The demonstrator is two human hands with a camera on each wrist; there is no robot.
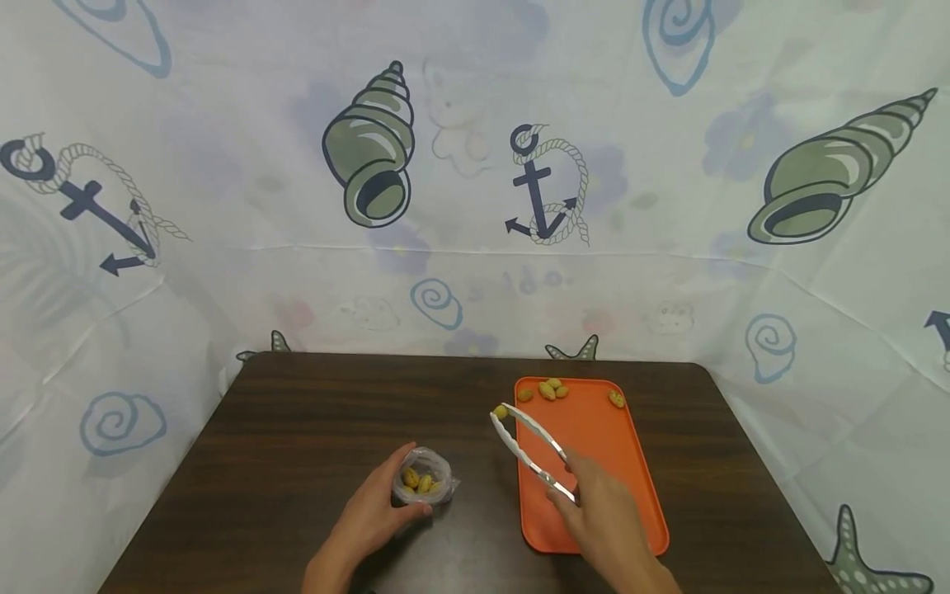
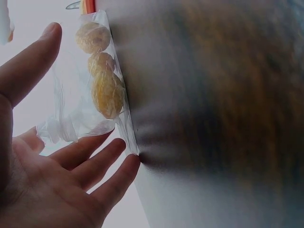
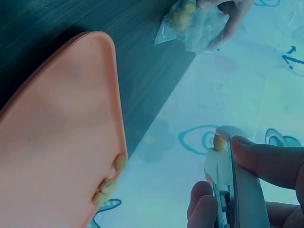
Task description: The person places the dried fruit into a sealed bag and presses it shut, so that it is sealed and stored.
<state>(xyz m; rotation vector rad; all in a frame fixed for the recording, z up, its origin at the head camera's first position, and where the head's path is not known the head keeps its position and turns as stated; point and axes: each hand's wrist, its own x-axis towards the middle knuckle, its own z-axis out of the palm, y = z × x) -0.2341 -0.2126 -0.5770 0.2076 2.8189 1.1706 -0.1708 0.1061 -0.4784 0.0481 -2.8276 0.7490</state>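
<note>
My left hand (image 1: pixel 371 507) curves round a clear plastic bag (image 1: pixel 447 470), thumb on the near side and fingers on the far side. The bag stands upright on the table with its mouth open, and several wrinkled yellow-brown fruits (image 2: pixel 107 95) lie in its bottom. My right hand (image 1: pixel 610 518) grips a pair of tongs (image 1: pixel 547 476) with metal arms and white tips. Between those tips a small yellowish fruit (image 1: pixel 500 411) is pinched, just past the left edge of the orange tray (image 1: pixel 586 450) and raised above the table.
Several more fruits (image 1: pixel 547 391) sit along the tray's far end, one (image 1: pixel 616 399) of them in the far right corner. The dark wooden table (image 1: pixel 312 429) extends left of the bag. Behind it hangs a pale cloth (image 1: pixel 460 190) printed with shells and anchors.
</note>
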